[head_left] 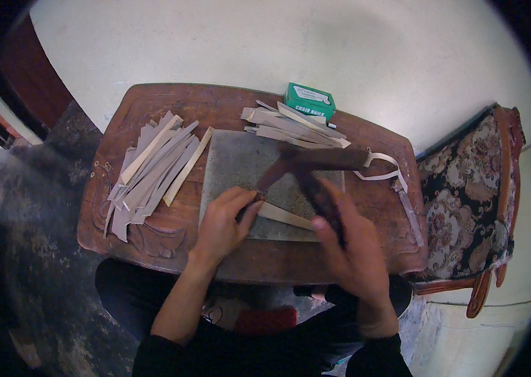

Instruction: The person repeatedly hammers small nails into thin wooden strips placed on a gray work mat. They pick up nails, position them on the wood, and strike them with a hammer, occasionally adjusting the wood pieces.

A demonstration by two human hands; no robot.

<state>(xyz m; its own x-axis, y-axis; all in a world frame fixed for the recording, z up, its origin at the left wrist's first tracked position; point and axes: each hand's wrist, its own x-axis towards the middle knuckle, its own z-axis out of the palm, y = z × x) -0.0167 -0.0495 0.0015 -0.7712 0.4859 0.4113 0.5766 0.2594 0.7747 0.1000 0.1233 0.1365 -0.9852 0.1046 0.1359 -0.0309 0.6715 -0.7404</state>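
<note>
The left hand [224,218] is pinching the strip [285,216], the right hand's grip [356,248] is clasping the hammer [304,167], so short taps should be sparing the thumb [250,215].

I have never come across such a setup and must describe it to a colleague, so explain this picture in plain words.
No machine is at work here. A wide fisheye camera worn on a person's head looks down at their own two bare hands, so straight edges appear bent. On the wooden table lies a gray slab. Left of it is a pile of thin strips; a second pile lies by its far edge, near a green box. The left hand holds a pale strip over the slab. The right hand grips a dark hammer, slightly blurred.
</note>
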